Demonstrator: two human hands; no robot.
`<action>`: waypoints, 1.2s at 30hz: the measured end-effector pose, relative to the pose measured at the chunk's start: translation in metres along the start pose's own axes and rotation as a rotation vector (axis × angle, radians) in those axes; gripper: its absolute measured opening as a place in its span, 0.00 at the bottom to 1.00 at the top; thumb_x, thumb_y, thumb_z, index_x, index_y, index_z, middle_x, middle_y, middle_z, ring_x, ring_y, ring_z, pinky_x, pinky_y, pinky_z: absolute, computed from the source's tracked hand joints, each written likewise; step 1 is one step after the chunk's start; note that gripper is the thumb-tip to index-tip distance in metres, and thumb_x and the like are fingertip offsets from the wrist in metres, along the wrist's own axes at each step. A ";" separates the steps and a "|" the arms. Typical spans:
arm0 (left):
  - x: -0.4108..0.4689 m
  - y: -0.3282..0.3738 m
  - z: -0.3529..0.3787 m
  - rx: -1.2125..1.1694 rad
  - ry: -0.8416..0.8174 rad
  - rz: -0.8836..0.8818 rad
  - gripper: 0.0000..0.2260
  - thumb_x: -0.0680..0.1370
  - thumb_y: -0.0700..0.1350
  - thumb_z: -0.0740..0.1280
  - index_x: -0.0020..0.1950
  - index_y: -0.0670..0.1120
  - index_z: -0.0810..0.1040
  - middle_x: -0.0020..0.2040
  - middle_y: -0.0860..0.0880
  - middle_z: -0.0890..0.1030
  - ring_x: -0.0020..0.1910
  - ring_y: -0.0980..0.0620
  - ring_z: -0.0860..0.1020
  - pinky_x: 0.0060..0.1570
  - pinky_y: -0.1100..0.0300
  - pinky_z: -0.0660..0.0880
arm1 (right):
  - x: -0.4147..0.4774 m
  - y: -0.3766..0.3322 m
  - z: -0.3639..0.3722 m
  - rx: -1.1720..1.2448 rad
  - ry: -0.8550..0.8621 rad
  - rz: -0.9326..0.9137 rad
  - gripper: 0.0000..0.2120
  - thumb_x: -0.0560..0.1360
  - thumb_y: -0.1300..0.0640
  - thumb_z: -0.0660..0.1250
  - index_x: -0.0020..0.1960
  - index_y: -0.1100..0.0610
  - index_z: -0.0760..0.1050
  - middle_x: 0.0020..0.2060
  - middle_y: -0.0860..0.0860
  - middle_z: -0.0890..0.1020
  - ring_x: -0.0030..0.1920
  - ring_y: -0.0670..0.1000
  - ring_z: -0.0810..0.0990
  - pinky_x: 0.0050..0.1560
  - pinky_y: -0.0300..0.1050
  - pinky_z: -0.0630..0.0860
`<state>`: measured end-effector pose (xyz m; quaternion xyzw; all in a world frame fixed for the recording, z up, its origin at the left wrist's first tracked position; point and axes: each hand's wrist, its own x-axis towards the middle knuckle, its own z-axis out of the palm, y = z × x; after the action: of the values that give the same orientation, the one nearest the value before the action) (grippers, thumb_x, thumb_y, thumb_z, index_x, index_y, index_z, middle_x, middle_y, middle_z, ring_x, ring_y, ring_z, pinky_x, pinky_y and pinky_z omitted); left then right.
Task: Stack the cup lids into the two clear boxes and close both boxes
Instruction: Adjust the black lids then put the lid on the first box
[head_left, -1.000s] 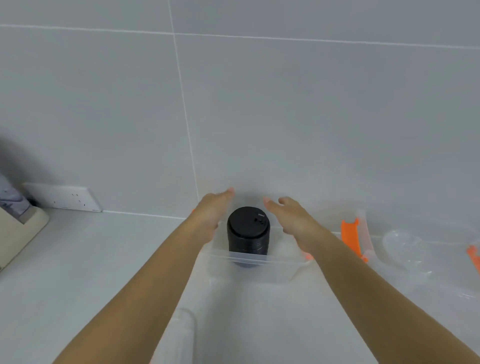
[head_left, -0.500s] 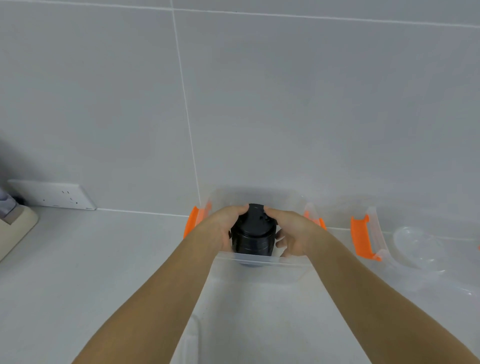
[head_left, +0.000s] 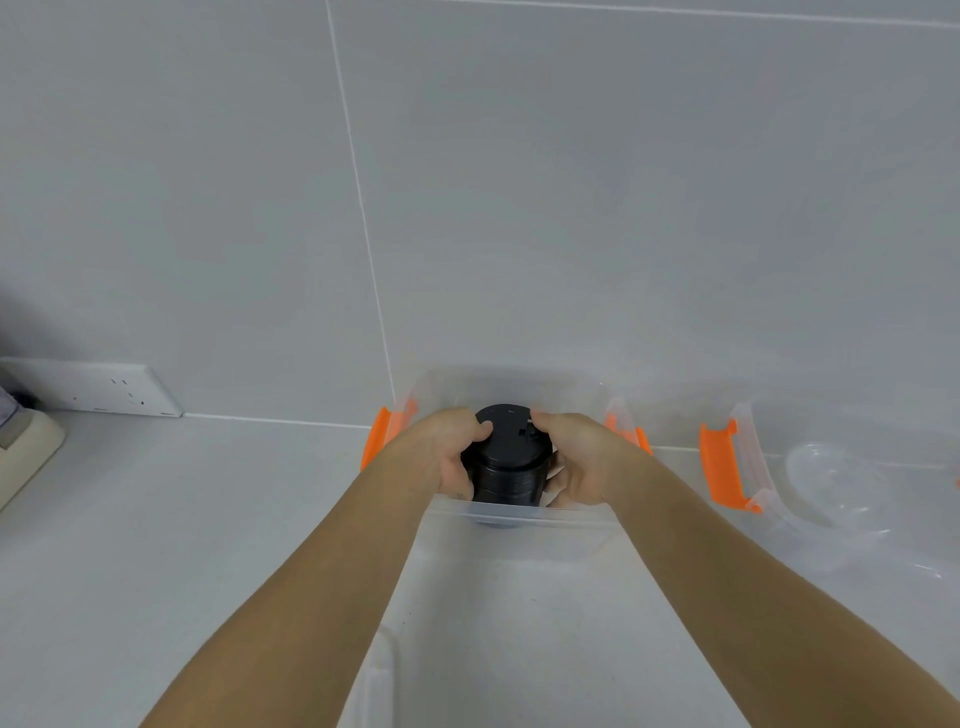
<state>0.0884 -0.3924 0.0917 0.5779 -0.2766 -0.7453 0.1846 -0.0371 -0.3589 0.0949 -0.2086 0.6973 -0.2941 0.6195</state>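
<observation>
grey tiled wall (head_left: 571, 182) fills the upper view; white counter (head_left: 156, 545) below it. landmark: clear box (head_left: 519, 514), open, standing on the counter against the wall, orange latches (head_left: 382, 436) on its left and right ends. a second clear box (head_left: 841, 499) sits to the right of the landmark box, apart from it, also open, with an orange latch (head_left: 719, 470) on its near end and clear lids inside, count not readable. a clear box cover (head_left: 374, 675) lies on the counter nearer the camera than the landmark box, partly under the left forearm. wall socket (head_left: 104, 389) far left of the landmark box, at the wall's foot.

stack of black cup lids (head_left: 509, 467) stands upright inside the landmark box, top above the rim. left hand (head_left: 447, 452) wraps the stack's left side, thumb on top. right hand (head_left: 576, 457) wraps the right side, thumb on top. both hands closed around the stack.
</observation>
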 end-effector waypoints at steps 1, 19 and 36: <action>0.002 0.001 -0.002 -0.019 -0.001 -0.014 0.14 0.82 0.39 0.57 0.66 0.39 0.70 0.51 0.41 0.76 0.53 0.43 0.73 0.50 0.44 0.69 | 0.000 0.000 0.000 -0.004 -0.008 -0.006 0.17 0.80 0.48 0.56 0.61 0.58 0.71 0.43 0.57 0.76 0.40 0.58 0.77 0.33 0.50 0.76; 0.016 0.003 -0.008 0.064 0.003 -0.040 0.16 0.81 0.36 0.58 0.69 0.36 0.66 0.57 0.40 0.72 0.62 0.39 0.72 0.53 0.40 0.68 | 0.013 0.004 0.001 0.058 -0.027 -0.004 0.12 0.81 0.53 0.56 0.56 0.61 0.70 0.44 0.58 0.75 0.44 0.58 0.78 0.42 0.55 0.77; -0.012 0.019 -0.013 0.247 0.120 0.213 0.25 0.77 0.42 0.66 0.73 0.41 0.64 0.72 0.42 0.66 0.72 0.45 0.64 0.70 0.49 0.61 | -0.008 -0.010 -0.002 -0.141 0.040 -0.190 0.15 0.79 0.49 0.58 0.60 0.57 0.71 0.62 0.56 0.72 0.62 0.59 0.71 0.56 0.63 0.70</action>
<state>0.1036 -0.4028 0.1105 0.6071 -0.4143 -0.6459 0.2065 -0.0390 -0.3608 0.1071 -0.3107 0.7055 -0.3058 0.5588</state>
